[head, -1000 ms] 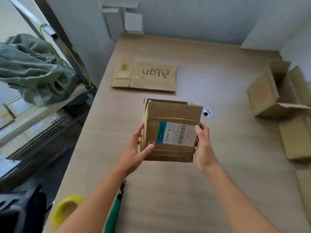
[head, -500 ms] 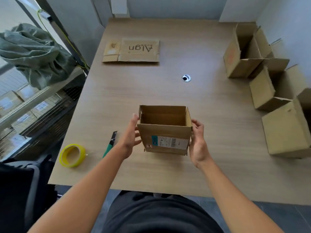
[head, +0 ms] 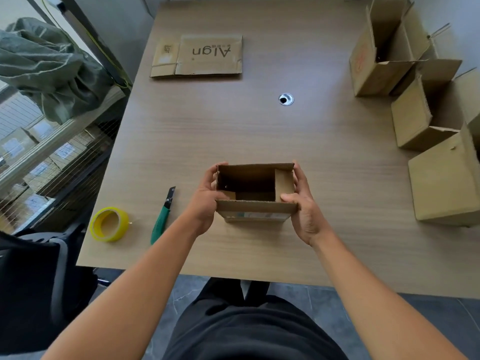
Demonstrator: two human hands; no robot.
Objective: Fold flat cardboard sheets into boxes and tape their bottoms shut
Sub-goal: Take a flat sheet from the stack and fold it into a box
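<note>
A small cardboard box point(head: 255, 209) stands near the table's front edge with its open side facing up at me. A shipping label shows on its near wall. My left hand point(head: 205, 201) grips its left side, thumb on the near corner, fingers curled over the far left edge. My right hand point(head: 304, 206) grips the right side, with its thumb hooked over the near rim and pressing an inner flap. A yellow tape roll point(head: 109, 224) and a green-handled cutter point(head: 162, 216) lie to the left. A flat cardboard sheet point(head: 200, 57) printed "Algn" lies at the far left.
Three assembled boxes point(head: 415, 118) stand in a row along the table's right side. A round cable hole point(head: 286, 99) sits in the wooden table point(head: 233, 131). A shelf with a grey-green sack point(head: 52, 68) stands left. A black chair point(head: 33, 281) is at lower left.
The box has come down from chest height toward the table and tipped so its open side faces up. My right thumb has moved over the rim onto an inner flap.
</note>
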